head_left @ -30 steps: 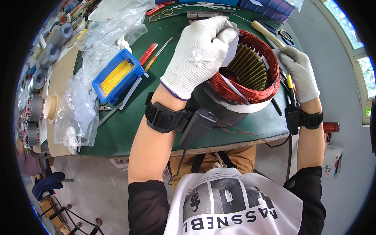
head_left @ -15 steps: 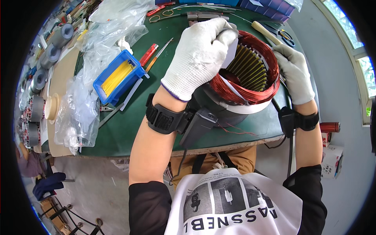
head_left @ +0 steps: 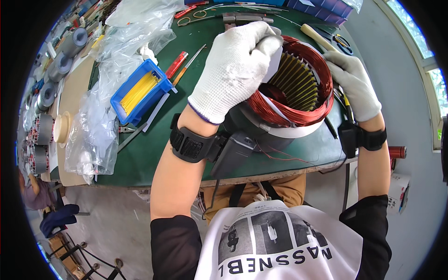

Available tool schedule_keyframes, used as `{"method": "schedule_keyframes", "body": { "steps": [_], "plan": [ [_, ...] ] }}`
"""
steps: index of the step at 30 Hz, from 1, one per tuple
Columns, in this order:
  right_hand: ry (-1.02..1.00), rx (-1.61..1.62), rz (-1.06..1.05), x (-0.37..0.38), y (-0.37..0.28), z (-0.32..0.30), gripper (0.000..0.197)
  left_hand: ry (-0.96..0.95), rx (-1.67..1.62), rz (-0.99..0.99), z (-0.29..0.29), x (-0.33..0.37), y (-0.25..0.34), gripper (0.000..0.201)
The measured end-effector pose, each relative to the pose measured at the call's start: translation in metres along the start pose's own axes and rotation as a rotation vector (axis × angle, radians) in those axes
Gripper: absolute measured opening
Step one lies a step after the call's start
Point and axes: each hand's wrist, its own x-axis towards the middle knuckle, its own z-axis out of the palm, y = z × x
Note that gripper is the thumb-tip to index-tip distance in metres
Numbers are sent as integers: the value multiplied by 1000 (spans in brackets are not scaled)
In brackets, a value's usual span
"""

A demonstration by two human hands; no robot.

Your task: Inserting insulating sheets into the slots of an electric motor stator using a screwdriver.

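A motor stator (head_left: pixel 254 125) stands on the green table in front of me, a ring of red copper windings (head_left: pixel 310 117) around its top. Yellowish slot liners (head_left: pixel 301 81) line the inside of the ring. My left hand (head_left: pixel 235 70), in a white knit glove, is closed in a pinch on a white sheet (head_left: pixel 274 65) at the left rim of the windings. Part of that sheet is hidden by the glove. On the opposite side, my gloved right hand (head_left: pixel 357 88) reaches with fingers extended against the outer side of the windings; its fingertips are partly hidden.
A blue bin (head_left: pixel 154 95) of yellow strips sits left, beside a red-handled knife (head_left: pixel 177 64) and tweezers (head_left: pixel 189 65). Behind the stator lie a hammer (head_left: pixel 247 19), scissors (head_left: pixel 191 17) and a wooden handle (head_left: pixel 317 37). Plastic bags (head_left: pixel 93 126) cover the left side.
My right wrist has shifted outward to the right, its fingers still by the windings. My left forearm has moved slightly left, the sheet still pinched.
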Motion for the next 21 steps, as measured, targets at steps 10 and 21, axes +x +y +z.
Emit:
{"method": "schedule_keyframes", "body": {
  "steps": [10, 21],
  "plan": [
    [-14, 96, 62, 0, 9, 0, 22, 33, 32, 82, 1, 2, -1, 22],
    [-39, 130, -29, 7, 8, 4, 20, 21, 71, 58, -1, 2, -1, 23]
  ]
}}
